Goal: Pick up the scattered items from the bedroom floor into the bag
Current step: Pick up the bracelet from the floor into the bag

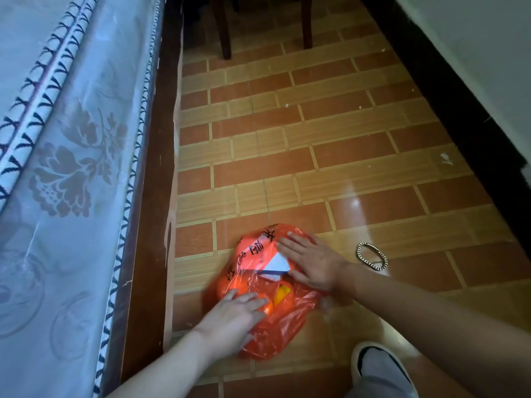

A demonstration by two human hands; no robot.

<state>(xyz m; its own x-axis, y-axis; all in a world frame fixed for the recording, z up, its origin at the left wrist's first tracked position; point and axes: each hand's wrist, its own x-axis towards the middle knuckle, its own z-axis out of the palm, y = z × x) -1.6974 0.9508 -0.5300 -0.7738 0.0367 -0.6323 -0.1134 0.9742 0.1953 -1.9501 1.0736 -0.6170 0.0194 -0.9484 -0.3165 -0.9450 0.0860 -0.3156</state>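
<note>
An orange plastic bag [255, 254] with black printed characters lies flat on the tiled floor beside the bed. A white and blue paper item [277, 265] and a yellow object [282, 293] show inside its mouth. My left hand [234, 314] rests flat on the bag's near left side, fingers spread. My right hand [311, 261] lies flat on the bag's right edge, fingers spread toward the paper item. A silver chain bracelet [372, 256] lies on the floor just right of my right hand, apart from it.
A mattress in clear plastic [71, 168] on a dark wooden bed frame [149, 225] runs along the left. Chair legs [225, 38] stand at the far end. A dark skirting and white wall [474, 67] border the right. My shoe [379, 366] is at bottom right.
</note>
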